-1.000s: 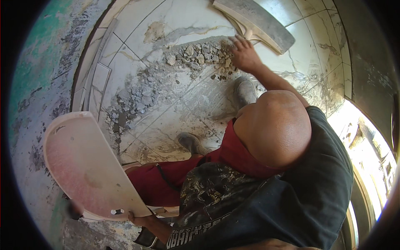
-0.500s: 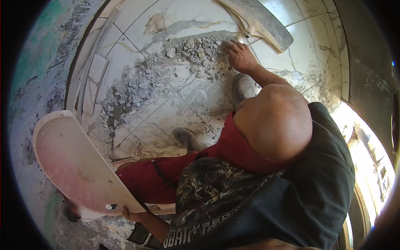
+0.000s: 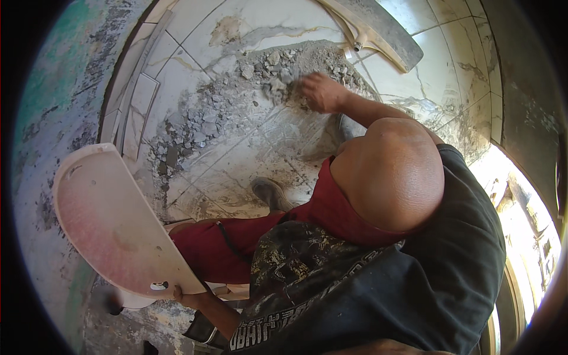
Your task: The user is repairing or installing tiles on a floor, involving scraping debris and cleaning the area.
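Note:
My left hand (image 3: 188, 297) grips the near end of a pale, half-round panel (image 3: 115, 219) with a pinkish stain and a small slot near the hand. The panel stands tilted at my left side. Farther off, my right hand (image 3: 322, 93) is low over a strip of grey rubble (image 3: 204, 121) on the tiled floor. Its fingers look curled but are smeared by motion, so I cannot tell whether they hold anything. Some blurred chunks (image 3: 277, 87) of rubble lie just left of those fingers.
A second curved, pale piece with a grey face (image 3: 387, 35) lies at the far right. Cut tile strips (image 3: 139, 112) rest along the left edge of the dusty marble-patterned floor (image 3: 236, 154). My shoe (image 3: 269, 192) is between the rubble and my knee. Bright light enters at the right.
My right hand has swept left across the rubble, and chunks beside it have shifted left. The half-round panel has risen slightly with my left hand still on it.

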The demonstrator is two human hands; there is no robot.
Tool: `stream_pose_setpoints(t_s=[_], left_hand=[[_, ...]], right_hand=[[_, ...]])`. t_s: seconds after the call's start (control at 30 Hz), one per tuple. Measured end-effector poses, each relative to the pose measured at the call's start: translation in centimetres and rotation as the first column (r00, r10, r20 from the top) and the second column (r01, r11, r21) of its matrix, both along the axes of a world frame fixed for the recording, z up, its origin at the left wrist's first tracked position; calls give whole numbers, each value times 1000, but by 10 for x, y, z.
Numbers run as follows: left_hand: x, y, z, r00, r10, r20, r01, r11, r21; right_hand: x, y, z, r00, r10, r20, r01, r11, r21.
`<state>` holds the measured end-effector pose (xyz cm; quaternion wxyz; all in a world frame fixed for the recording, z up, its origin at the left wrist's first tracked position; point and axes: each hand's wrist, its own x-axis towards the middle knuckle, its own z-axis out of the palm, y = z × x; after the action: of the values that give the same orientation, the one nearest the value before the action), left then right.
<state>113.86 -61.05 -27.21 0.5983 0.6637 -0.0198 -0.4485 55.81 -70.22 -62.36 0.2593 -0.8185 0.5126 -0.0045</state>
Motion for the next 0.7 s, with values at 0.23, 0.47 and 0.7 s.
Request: stream_pose_setpoints(t_s=[0.23,0.47,0.7], left_hand=[[16,11,-1,1000,7,18,-7,1000,5],[9,6,-3,999,-31,-37,29,999,-40],[9,13,-1,995,-27,-94,24,999,-24]], right_hand=[[-12,22,24,896,-443,-14,435,885,-162],[-23,74,8,967,-74,244,65,997,43],[-37,51,33,898,-439,-31,425,884,-196]])
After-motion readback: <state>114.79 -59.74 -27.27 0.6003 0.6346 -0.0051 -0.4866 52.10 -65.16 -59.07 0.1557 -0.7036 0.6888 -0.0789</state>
